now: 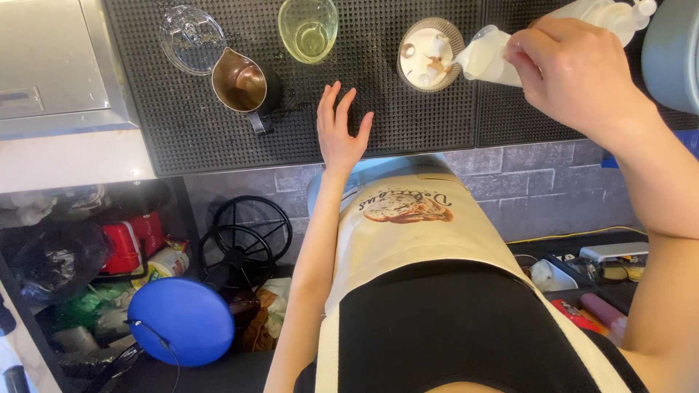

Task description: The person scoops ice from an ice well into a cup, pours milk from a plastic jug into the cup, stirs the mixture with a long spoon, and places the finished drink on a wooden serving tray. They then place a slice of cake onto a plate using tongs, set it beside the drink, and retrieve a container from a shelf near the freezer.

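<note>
In the head view, the right hand (575, 69) was closed around a soft white squeeze bag (489, 58), gripping it near its middle and tilting it so that the narrow end pointed down toward a cup (429, 54). The bag looked pale, smooth and slightly creased, with a twisted tail sticking out past the knuckles at the upper right. The cup stood on the black rubber mat (408, 124) that covered the tabletop, and it held something white with a few small brown bits on top; whether the tip touched the cup was hard to tell. The left hand (341, 129) lay flat on the mat with fingers spread, holding nothing, just left of the cup. Farther left on the mat stood a metal jug (242, 86) with brown liquid, a clear glass lid (192, 38) and a small glass bowl (309, 29) of yellowish liquid. Below the tabletop edge, a blue round disc (180, 320) sat on the floor.
</note>
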